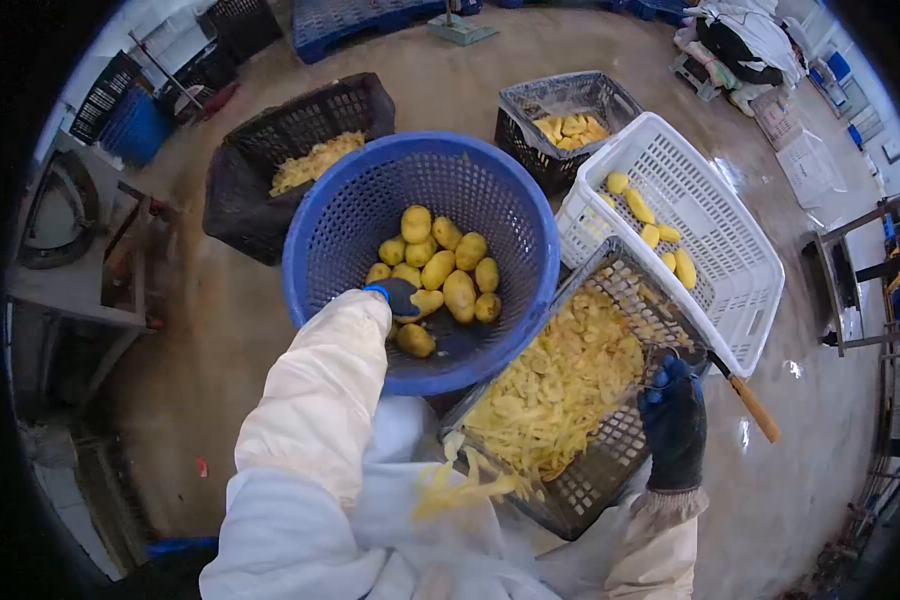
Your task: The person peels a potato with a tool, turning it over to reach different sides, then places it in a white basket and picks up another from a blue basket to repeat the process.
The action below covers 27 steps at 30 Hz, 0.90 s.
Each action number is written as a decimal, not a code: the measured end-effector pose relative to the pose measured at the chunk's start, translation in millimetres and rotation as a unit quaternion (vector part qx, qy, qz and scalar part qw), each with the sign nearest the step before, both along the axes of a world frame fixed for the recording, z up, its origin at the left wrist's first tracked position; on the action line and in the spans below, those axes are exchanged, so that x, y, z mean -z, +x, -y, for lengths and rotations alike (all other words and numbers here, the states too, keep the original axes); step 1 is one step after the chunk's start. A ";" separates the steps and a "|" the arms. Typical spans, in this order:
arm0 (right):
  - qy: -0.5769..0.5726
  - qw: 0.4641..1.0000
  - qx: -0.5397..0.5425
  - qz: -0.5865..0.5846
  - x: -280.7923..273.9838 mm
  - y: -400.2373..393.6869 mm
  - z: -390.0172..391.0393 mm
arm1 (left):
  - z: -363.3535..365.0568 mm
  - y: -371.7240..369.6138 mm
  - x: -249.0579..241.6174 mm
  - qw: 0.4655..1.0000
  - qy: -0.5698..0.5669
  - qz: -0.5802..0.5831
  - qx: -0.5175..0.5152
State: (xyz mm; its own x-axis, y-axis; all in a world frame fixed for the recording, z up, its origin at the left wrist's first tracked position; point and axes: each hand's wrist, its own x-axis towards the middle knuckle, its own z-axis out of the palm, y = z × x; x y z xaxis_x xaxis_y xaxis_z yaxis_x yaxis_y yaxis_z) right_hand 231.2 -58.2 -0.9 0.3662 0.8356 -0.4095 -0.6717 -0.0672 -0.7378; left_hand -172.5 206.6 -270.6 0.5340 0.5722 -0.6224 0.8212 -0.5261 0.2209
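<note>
My left hand [400,296], in a dark glove, reaches into a blue round basket [315,235] and grips a potato [427,303]; its fingertips are partly hidden. Several unpeeled potatoes [460,293] lie around it on the basket floor. My right hand [673,420], also in a dark glove, is closed around a thin metal-framed peeler [667,362], mostly covered by the fingers. It hangs over the right side of a dark crate [588,493] heaped with yellow peelings [560,385]. Beside it, a wooden-handled knife [753,408] rests at the crate's edge.
A white crate [735,255] with several peeled potatoes [638,207] stands on the right. Behind are a black crate [530,150] with peeled yellow pieces and another dark crate [245,215] with peelings. A metal stand [80,270] is at left. The floor [205,400] looks wet.
</note>
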 end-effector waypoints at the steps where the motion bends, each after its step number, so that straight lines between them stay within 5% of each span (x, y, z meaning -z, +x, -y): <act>1: -0.019 1.000 -0.006 -0.014 2.2 -2.0 -2.6 | 3.9 11.4 1.3 0.998 -0.055 -0.032 0.022; 3: -0.048 0.999 0.001 -0.007 7.7 -3.2 -5.6 | 15.1 31.2 -2.2 0.996 -0.077 -0.037 -0.013; 7: -0.043 0.999 0.011 -0.025 -0.3 -18.3 -14.5 | 20.5 70.6 17.4 0.991 0.108 0.037 0.071; 9: -0.062 0.997 0.027 -0.031 -3.6 -22.5 -11.2 | 9.0 88.4 66.0 0.930 0.317 0.115 0.143; 10: -0.063 0.998 0.004 -0.003 -1.3 -20.5 -9.1 | -4.4 111.8 41.5 0.977 0.171 0.102 0.076; 11: -0.054 0.998 0.021 0.014 3.6 -16.9 -5.9 | 9.1 125.6 19.4 0.958 0.271 0.083 0.043; 12: -0.056 0.998 0.005 0.000 9.9 -13.4 -2.3 | 2.0 129.7 14.2 0.976 0.159 0.149 -0.019; 13: -0.060 0.998 -0.014 -0.016 12.5 -11.8 -1.1 | -7.1 123.7 48.7 0.924 0.290 0.202 0.149; 14: -0.033 0.999 -0.013 -0.032 11.0 -14.2 -2.2 | -10.3 126.4 70.9 0.944 0.241 0.218 0.053; 15: -0.029 0.999 -0.004 -0.026 10.7 -14.7 -2.8 | -15.0 120.1 58.1 0.911 0.288 0.220 0.197; 20: -0.044 0.998 -0.035 0.028 1.4 -20.5 -1.7 | -14.1 137.0 94.4 0.956 0.218 0.053 0.189; 21: -0.032 0.998 -0.033 0.047 -0.6 -22.2 -0.9 | -9.2 147.2 44.3 0.978 0.127 -0.015 0.163; 23: -0.049 0.998 -0.027 0.028 5.4 -14.9 2.6 | 3.2 127.6 114.9 0.902 0.310 0.298 0.030; 27: -0.068 0.995 -0.050 0.055 4.9 -12.2 9.4 | 52.1 118.4 55.4 0.895 0.317 0.313 0.006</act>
State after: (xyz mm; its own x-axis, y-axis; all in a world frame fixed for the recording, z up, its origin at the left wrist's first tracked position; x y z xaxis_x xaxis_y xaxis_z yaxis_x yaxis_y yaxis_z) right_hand 219.0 -67.6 -5.8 0.3332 0.8090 -0.4842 -0.5730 -0.2341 -0.7854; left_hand -54.1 154.4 -326.0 0.6730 0.6965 0.2488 0.6348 -0.7166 0.2890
